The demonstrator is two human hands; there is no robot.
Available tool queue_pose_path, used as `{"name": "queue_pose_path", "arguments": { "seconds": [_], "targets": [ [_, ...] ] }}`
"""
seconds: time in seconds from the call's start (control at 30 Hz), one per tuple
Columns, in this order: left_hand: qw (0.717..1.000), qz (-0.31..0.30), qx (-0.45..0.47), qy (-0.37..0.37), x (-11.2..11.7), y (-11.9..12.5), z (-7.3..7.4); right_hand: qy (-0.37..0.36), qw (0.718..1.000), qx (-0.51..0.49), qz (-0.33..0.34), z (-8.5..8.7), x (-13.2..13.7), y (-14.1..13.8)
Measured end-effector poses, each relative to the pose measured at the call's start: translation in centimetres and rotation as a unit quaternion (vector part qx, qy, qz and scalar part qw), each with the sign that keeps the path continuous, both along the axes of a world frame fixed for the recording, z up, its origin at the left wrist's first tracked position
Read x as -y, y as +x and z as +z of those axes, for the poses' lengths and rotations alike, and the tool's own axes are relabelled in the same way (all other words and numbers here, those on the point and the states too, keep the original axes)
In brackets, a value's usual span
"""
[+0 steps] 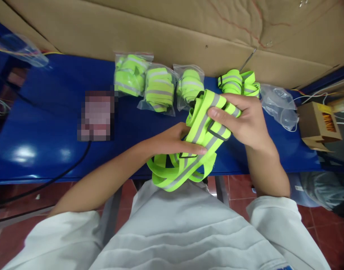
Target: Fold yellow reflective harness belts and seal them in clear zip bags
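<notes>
A neon yellow reflective strap vest (201,129) with grey stripes and black trim is bunched between both hands above the blue table (48,123). My right hand (245,120) wraps its fingers round the folded upper part. My left hand (174,141) pinches the lower part, thumb on top, while loose loops hang down over my white shirt. Three clear bags (159,89) each holding a folded vest lie in a row behind. Another folded vest (238,82) lies unbagged beside them.
An empty clear bag (281,105) lies at the right, another (20,48) at the far left. A small brown cardboard box (319,125) sits at the right end. Large cardboard (188,30) lines the back. A black cable (62,172) crosses the table's left front.
</notes>
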State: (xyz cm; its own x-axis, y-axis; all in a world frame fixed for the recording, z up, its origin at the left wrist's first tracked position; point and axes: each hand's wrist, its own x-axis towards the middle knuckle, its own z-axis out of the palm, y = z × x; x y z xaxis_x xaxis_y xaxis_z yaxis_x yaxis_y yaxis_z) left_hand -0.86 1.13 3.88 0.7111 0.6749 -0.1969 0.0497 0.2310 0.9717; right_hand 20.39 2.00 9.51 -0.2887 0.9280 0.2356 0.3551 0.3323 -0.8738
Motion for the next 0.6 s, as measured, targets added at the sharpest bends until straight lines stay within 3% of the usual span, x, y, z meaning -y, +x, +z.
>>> {"name": "queue_pose_path", "arguments": {
  "seconds": [0.1, 0.17, 0.27, 0.37, 0.43, 0.53, 0.6],
  "targets": [
    [0.999, -0.006, 0.028, 0.014, 0.6, 0.3, -0.2, -0.107, 0.993, -0.056, -0.009, -0.4, -0.1, 0.0],
    [0.998, -0.032, 0.056, -0.020, 1.0, 0.4, 0.0, -0.193, 0.975, -0.103, -0.020, -0.7, -0.2, -0.1],
    [0.992, -0.078, 0.063, -0.078, 1.4, 0.2, 0.3, -0.337, 0.927, -0.163, -0.006, -1.5, -0.3, -0.3],
    [0.982, -0.174, 0.044, -0.053, 1.5, 0.0, 0.4, -0.445, 0.872, -0.202, 0.026, -2.9, -0.6, -0.3],
    [0.977, -0.205, 0.048, -0.030, 1.7, 0.0, 0.2, -0.476, 0.850, -0.224, 0.034, -4.0, -0.7, -0.2],
    [0.987, -0.118, 0.066, -0.088, 2.2, 0.5, 0.0, -0.487, 0.839, -0.242, 0.022, -5.2, -0.8, 0.0],
    [0.982, -0.067, 0.074, -0.160, 2.5, 1.0, -0.1, -0.462, 0.858, -0.224, 0.010, -5.7, -0.9, 0.2]
  ]
}}
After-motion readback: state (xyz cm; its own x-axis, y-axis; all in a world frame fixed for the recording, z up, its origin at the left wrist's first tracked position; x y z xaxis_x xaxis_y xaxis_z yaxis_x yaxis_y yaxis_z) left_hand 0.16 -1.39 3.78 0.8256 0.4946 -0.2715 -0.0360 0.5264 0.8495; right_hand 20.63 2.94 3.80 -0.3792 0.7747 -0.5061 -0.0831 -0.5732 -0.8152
